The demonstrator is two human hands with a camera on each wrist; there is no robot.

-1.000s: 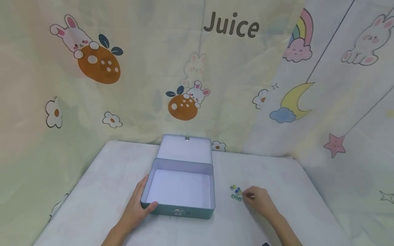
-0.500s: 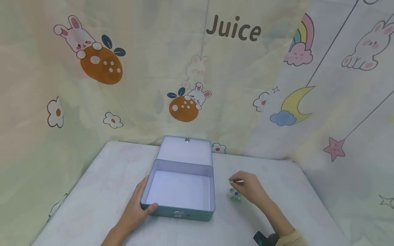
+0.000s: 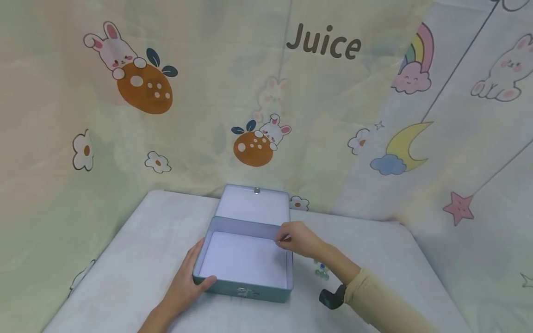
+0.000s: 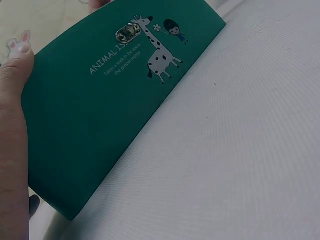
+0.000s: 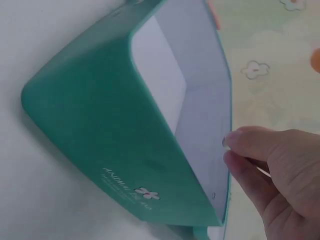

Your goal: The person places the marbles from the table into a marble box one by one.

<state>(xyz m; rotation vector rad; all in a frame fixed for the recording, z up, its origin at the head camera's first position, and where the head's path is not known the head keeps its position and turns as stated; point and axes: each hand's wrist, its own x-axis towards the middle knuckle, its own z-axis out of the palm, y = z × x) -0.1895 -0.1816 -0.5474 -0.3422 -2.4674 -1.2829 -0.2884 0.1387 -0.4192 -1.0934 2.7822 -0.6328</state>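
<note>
One green box; pale inside

Head view diffusely lit; left wrist view dimmer; soft shadow along green box.

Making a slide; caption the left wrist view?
Left hand holding a green rectangular box printed with a spotted giraffe.

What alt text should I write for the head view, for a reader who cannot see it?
A person's right grip pinches a tiny unidentifiable object over the right side of an open, rectangular green metal box, while the left grip holds its left front corner. Round blue-and-green glass marbles lie to its right on a white cloth-covered table.
</note>
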